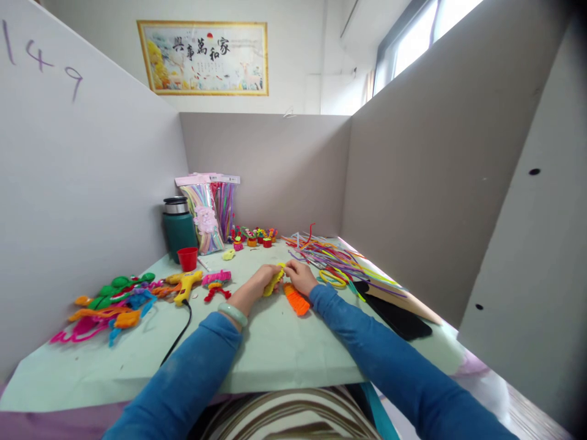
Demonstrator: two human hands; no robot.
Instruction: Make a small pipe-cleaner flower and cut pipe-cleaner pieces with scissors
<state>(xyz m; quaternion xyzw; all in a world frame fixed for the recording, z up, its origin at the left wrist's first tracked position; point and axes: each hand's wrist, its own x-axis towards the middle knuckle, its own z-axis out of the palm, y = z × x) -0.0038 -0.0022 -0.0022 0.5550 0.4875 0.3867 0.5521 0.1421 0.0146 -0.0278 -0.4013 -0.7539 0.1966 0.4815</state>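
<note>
Left hand (pixel 262 280): grip clamped on yellow piece (pixel 274 285). Right hand (pixel 300 278) at its far end, grip closure unclear. Lowering that hand could flatten orange piece (pixel 297 300) nearby.

A craft workshop is suggested: the table (pixel 270 351) is walled in by panels (pixel 266 159), the left one marked 149. Pipe cleaners (pixel 328 251) are heaped near scissors (pixel 337 283), a glue gun (pixel 185 284) is set down, and bags (pixel 206 211) are stood behind.
</note>
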